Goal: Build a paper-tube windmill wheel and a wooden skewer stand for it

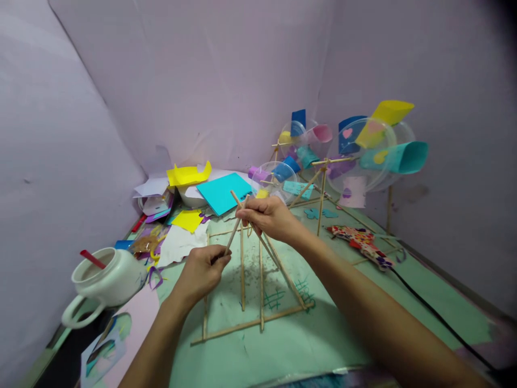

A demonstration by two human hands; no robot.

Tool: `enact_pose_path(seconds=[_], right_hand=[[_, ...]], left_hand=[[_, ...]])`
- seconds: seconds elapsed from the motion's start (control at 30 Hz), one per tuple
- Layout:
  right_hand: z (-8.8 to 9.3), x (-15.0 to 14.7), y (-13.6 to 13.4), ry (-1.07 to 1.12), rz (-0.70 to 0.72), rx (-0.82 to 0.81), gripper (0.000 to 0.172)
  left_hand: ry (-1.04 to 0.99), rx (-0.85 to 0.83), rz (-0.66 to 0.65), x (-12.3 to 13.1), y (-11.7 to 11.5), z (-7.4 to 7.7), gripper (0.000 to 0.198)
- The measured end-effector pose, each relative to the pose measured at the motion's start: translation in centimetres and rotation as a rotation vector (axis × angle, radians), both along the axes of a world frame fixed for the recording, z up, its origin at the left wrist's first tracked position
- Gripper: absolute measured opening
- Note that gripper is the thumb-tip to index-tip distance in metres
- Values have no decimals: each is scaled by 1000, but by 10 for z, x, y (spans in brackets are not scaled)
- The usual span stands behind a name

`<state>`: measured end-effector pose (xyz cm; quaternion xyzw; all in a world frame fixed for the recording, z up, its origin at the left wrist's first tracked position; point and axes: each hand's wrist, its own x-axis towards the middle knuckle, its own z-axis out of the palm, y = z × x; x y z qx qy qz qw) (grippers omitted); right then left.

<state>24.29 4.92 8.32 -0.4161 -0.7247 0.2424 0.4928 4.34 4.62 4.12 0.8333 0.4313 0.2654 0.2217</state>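
My left hand [204, 272] is closed around the lower end of a thin wooden stick [233, 237], which slants up to my right hand [269, 215]. My right hand pinches the spot where the upper ends of several sticks cross. From that crossing, slanted sticks [288, 277] run down to a flat stick frame [250, 324] on the pale green tabletop [323, 350]. My right fingers partly hide the joint, so I cannot tell whether the sticks are fastened there.
Stick stands with clear plastic wheels [359, 156] and coloured paper tubes rise at the back right. A flower-patterned tool [365, 242] trails a black cord. At left are a white pot [111, 275], yellow paper [188, 220] and scraps. A blue sheet [224, 193] leans behind.
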Motion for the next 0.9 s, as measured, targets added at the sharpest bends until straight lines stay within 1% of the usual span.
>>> enact_pose_path(seconds=[0.13, 0.47, 0.57, 0.63, 0.7, 0.77, 0.83, 0.9], right_hand=[[-3, 2, 6, 6, 19, -37, 29], [-3, 5, 6, -8, 52, -29, 28], [-3, 5, 4, -15, 62, -17, 28], [-3, 4, 2, -20, 66, -7, 28], [-3, 4, 1, -26, 58, 7, 27], [-3, 4, 0, -27, 48, 16, 27], [-3, 4, 2, -21, 43, 20, 27], [-4, 5, 4, -15, 53, 9, 27]], left_hand=[[11, 2, 1, 2, 0, 0, 17], [43, -43, -22, 2, -1, 0, 22], [62, -69, -49, -3, 1, 3, 22], [12, -75, -41, -10, 3, 8, 21], [-107, -62, 32, -19, 5, 15, 25], [-242, -21, 158, -26, 6, 21, 26], [-341, 19, 267, -29, 7, 24, 25], [-404, 40, 319, -28, 9, 25, 22]])
